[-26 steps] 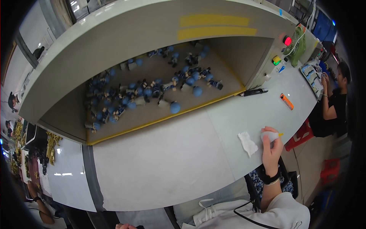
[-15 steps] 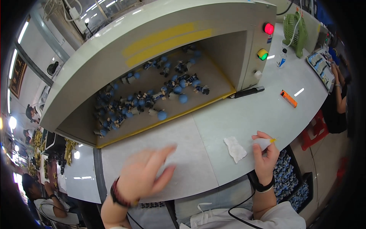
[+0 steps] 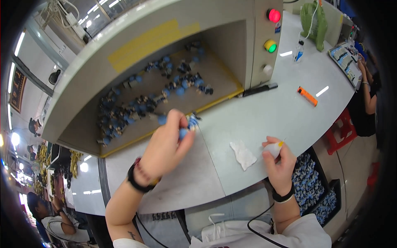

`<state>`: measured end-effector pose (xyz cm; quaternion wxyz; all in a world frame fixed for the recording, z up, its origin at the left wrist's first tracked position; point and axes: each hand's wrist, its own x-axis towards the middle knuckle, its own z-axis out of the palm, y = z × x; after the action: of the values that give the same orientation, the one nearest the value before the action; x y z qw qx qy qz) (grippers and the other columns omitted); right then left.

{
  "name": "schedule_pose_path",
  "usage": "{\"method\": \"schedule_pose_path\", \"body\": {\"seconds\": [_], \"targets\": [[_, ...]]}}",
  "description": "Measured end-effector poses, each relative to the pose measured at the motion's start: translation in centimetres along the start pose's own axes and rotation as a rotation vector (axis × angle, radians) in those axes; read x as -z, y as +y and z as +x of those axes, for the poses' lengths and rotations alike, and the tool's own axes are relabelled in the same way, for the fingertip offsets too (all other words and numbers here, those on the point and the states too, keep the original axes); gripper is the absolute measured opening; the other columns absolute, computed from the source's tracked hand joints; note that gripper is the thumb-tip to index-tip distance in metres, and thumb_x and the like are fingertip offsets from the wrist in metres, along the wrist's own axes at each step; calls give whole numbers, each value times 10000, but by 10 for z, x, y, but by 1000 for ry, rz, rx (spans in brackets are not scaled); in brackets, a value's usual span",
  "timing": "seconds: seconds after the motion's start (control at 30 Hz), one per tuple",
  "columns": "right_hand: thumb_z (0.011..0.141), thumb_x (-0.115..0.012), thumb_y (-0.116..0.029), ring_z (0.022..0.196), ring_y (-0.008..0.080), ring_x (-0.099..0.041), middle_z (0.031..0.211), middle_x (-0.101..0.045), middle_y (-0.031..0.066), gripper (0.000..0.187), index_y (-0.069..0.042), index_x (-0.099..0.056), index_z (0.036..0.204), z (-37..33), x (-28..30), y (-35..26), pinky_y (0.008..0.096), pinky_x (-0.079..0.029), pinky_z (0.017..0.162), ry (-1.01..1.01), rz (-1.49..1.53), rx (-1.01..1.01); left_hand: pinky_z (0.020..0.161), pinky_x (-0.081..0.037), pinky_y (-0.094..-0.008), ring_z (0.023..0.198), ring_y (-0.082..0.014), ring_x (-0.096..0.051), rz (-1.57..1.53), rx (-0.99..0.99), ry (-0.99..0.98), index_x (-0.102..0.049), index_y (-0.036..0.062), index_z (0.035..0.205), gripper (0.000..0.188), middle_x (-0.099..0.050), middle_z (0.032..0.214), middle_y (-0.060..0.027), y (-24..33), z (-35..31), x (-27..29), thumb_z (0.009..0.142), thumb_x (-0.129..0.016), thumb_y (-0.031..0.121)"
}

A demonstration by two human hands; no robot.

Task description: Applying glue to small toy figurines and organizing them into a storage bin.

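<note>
Between the thumb and fingers of my left hand (image 3: pixel 169 142) is a small blue-headed figurine (image 3: pixel 192 122), partly hidden by the fingers. That hand is at the front edge of the machine's opening. My right hand (image 3: pixel 282 167) is wrapped round a small white squeeze bottle (image 3: pixel 273 149) with a yellow tip and a thin needle, which points up to the right. A crumpled white tissue (image 3: pixel 243 155) lies on the table just left of my right hand. Many similar figurines (image 3: pixel 142 105) lie heaped inside the machine.
The pale machine (image 3: pixel 257 45) with lit red and green buttons fills the back of the table. An orange box (image 3: pixel 307 96), a black bar-shaped object (image 3: pixel 259 89), a bottle (image 3: pixel 298 51) and a green fan (image 3: pixel 313 25) are to the right. Dark crates (image 3: pixel 316 182) of blue pieces stand low right.
My left hand has reached forward to the machine's opening and now grips a figurine. My right hand still holds the squeeze bottle. The view has shifted slightly.
</note>
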<state>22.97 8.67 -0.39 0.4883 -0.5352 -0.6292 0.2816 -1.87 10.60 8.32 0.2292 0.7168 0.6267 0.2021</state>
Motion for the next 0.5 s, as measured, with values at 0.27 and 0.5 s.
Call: {"method": "schedule_pose_path", "body": {"seconds": [0.27,0.5], "targets": [[791,-527,-317,504,64,-450,609,-474,7,405,16,-448,1009,-19,-13,-8,176,-330,427,59,590,28,593,-410,-277,630,-170,-492,-1236,473,1,-479,-72,985,450,-533,924,-193,8,-145,-39,699,-611,249],[777,-535,-335,500,71,-304,509,-361,-27,388,-33,-379,963,-36,-49,-26,184,-229,402,-377,999,-67,649,-359,-220,697,-93,-400,-1375,202,80,-304,-37,1178,476,-475,877,-80,-17,-142,-81,827,-429,260]]}}
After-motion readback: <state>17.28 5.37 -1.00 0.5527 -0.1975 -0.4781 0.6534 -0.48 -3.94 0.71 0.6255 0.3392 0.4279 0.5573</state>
